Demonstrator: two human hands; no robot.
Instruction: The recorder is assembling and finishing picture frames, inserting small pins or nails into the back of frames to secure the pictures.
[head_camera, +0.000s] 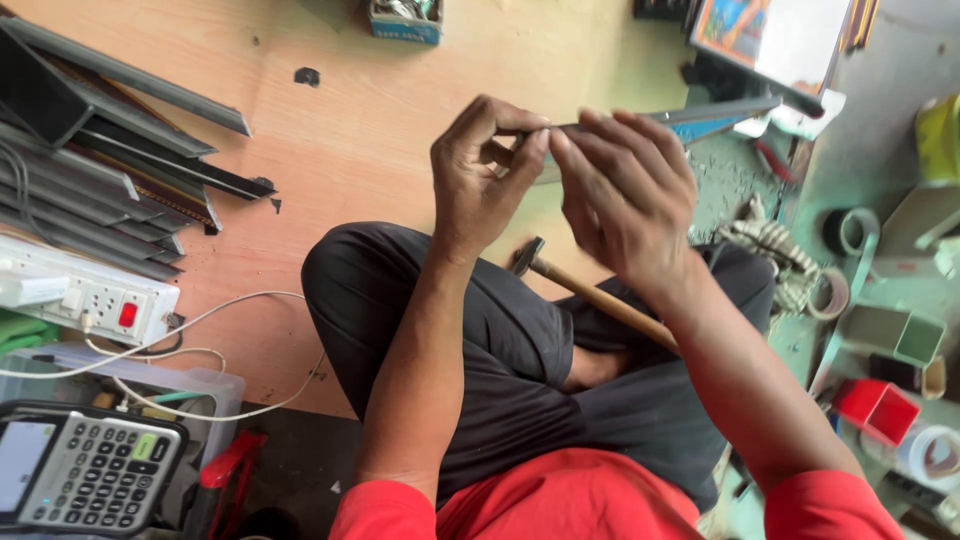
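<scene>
We look down on a person seated cross-legged in dark trousers and a red shirt, both hands raised over the lap. The left hand is closed in a pinch, thumb and forefinger gripping the near end of a thin grey metal strip. The right hand is curled over the same strip just beside it, fingers pressed down on its top edge, so the two hands touch at the fingertips. The strip runs away to the right, above a green floor scattered with tape rolls and a red box.

A hammer with a wooden handle lies across the lap, below the hands. To the left, on a plywood board, sit a stack of dark frame mouldings, a white power strip and, nearer us, a calculator.
</scene>
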